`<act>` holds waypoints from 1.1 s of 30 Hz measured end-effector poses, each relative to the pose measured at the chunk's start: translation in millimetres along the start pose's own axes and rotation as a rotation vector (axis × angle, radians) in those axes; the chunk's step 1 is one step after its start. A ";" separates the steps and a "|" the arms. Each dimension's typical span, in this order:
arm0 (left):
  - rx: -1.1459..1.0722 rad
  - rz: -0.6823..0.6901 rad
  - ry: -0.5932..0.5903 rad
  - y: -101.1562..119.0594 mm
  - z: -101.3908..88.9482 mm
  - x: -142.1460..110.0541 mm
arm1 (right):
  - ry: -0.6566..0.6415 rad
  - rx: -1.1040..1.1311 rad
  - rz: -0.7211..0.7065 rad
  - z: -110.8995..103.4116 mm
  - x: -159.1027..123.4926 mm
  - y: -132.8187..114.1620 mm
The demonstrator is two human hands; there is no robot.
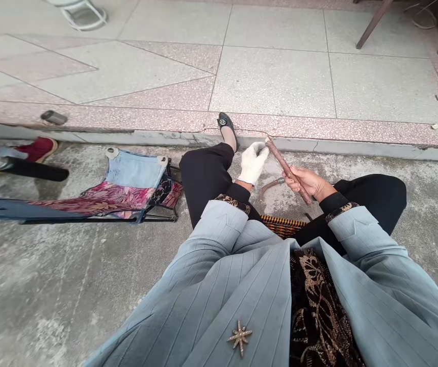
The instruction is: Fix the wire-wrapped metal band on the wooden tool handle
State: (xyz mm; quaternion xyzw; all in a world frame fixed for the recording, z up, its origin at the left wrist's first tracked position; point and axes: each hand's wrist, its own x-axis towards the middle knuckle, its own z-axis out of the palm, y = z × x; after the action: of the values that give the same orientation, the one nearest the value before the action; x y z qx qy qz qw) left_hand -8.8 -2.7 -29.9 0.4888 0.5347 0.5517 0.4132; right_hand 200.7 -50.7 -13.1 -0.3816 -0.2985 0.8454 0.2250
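Observation:
A long reddish-brown stick (284,164) with a pale far tip is held at a slant between my hands. It looks like a root or a length of cane; I cannot tell which. My right hand (306,182), bare, is wrapped around its lower part. In a white glove, my left hand (254,160) has its fingers curled in a pinch at the upper end. Below the stick, a curved brown piece with a metal band (270,187) shows over the concrete, partly hidden. Between my legs is the woven rim of a brown-and-yellow seat or basket (283,225).
A low folding chair (130,191) with patterned fabric stands to my left. Past it are another person's red shoe (41,149) and a dark tube-like object (35,169). Ahead runs a raised tiled step (280,125) with a small dark cylinder (53,118) on its edge.

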 end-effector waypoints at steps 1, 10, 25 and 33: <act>0.045 0.013 0.007 4.7 -1.1 -0.8 | -0.002 0.004 0.001 -0.1 0.0 0.2; 0.108 0.098 0.045 9.1 -2.4 0.5 | 0.103 -0.080 -0.140 3.1 9.7 12.9; -0.519 -0.079 -0.060 -10.6 17.4 -8.6 | 0.205 -0.037 -0.250 3.7 10.4 12.8; -0.597 -0.223 -0.250 -10.7 19.5 -8.9 | 0.287 -0.313 -0.277 0.2 11.1 10.4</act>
State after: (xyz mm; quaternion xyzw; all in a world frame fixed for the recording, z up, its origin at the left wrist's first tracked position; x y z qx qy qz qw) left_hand 11.2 -6.8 -42.3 0.3485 0.3449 0.5713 0.6582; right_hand 192.2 -51.6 -25.7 -0.4832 -0.4404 0.6871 0.3169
